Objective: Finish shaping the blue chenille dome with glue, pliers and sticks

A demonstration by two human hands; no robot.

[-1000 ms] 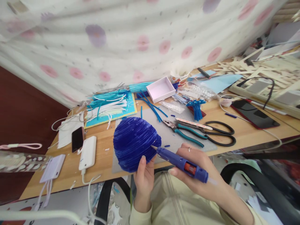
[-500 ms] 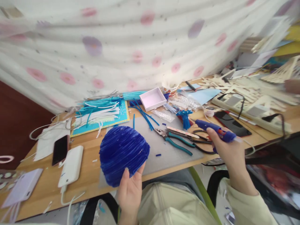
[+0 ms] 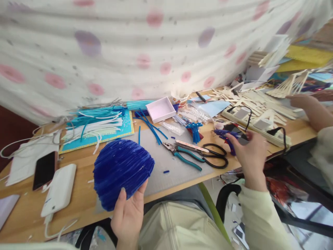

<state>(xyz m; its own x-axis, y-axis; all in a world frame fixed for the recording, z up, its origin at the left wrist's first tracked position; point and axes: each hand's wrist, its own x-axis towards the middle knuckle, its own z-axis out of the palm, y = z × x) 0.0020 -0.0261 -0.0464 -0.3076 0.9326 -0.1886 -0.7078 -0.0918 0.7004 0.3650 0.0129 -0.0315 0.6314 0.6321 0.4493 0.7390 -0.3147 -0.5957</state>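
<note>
My left hand (image 3: 128,216) grips the near edge of a dark blue ribbed dome (image 3: 121,168) made of wound strips, holding it over the front of the wooden table (image 3: 85,199). My right hand (image 3: 251,152) reaches to the right side of the table, its fingers curled round the blue glue gun (image 3: 225,136), which rests low on the table by a dark phone (image 3: 240,133). Black scissors (image 3: 216,157) and teal-handled pliers (image 3: 182,155) lie on a grey mat (image 3: 171,163) between my two hands.
Blue and white strips (image 3: 97,119) lie on a teal board at the back left. A pink box (image 3: 160,109), bead packets and wooden sticks (image 3: 257,97) crowd the back. A phone (image 3: 44,170) and white power bank (image 3: 60,189) lie at left. Another person's hand (image 3: 305,102) shows at far right.
My right hand carried the glue gun away from the dome, out to the right, and lowered it to the table. The dome stays in my left hand. The view panned right.
</note>
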